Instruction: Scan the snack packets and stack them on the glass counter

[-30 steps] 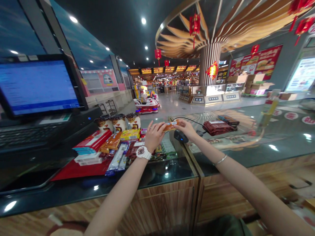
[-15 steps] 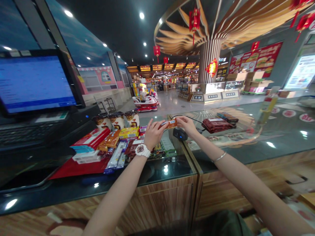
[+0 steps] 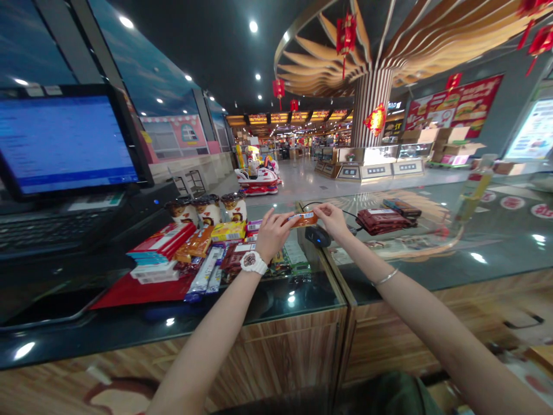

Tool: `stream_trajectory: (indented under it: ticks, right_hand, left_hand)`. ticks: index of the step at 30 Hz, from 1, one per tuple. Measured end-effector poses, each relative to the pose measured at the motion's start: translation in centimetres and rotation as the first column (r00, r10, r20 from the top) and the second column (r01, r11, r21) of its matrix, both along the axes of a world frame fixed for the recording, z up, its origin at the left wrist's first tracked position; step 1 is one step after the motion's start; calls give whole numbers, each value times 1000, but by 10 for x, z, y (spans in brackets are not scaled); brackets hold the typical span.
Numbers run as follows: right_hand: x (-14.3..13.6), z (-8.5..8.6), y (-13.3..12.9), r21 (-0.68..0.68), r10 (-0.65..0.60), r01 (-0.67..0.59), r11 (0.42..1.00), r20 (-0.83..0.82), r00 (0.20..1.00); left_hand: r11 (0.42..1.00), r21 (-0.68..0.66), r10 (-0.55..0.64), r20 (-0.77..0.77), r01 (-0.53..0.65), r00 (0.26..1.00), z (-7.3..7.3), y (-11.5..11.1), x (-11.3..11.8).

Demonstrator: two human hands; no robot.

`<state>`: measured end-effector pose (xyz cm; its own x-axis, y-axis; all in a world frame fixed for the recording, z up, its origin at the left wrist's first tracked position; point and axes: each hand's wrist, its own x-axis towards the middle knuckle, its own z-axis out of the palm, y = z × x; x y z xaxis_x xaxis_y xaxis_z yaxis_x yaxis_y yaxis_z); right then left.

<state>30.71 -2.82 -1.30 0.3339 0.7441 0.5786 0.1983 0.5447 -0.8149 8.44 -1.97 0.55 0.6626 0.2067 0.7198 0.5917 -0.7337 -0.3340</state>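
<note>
A small orange packet (image 3: 306, 218) with a pale printed label is stretched between my two hands above the glass counter. My left hand (image 3: 275, 231), with a white watch at the wrist, grips its left end. The fingers of my right hand (image 3: 332, 221) pinch the right end. Just below the packet sits a black scanner-like device (image 3: 317, 236) with a blue light and a cable. Left of my left hand lie a yellow packet (image 3: 228, 231), orange packets (image 3: 195, 243), silver-blue wrapped bars (image 3: 207, 271) and a dark red packet (image 3: 233, 257).
Three lidded cups (image 3: 208, 210) stand behind the snacks. Red boxes (image 3: 163, 241) are stacked on white ones at left, near a monitor (image 3: 64, 141) and keyboard (image 3: 47, 236). Brown packets (image 3: 382, 221) lie on the right counter, with a bottle (image 3: 475, 184) farther right.
The packet has turned slightly, so more of its pale label shows between my hands. Both hands keep their hold; the view has shifted a little.
</note>
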Motion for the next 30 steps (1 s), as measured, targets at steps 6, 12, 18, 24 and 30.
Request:
stream_trajectory:
  ticks: [6, 12, 18, 24, 30]
  right_hand:
    - [-2, 1, -3, 1, -16, 16, 1000, 17, 1000]
    - [-3, 4, -9, -104, 203, -210, 972, -79, 976]
    - [-2, 1, -6, -145, 225, -229, 963, -46, 973]
    - [2, -3, 0, -98, 130, -131, 986, -17, 991]
    - [4, -4, 3, -86, 121, -121, 989, -8, 993]
  left_hand:
    - [1000, -29, -2, 7, 2, 1000, -1, 3, 0]
    - [999, -45, 22, 40, -20, 999, -2, 6, -8]
    - [999, -34, 29, 56, -27, 998, -2, 8, -11]
    - [999, -18, 33, 53, -32, 998, -1, 7, -8]
    - [1000, -22, 12, 67, -11, 998, -3, 8, -8]
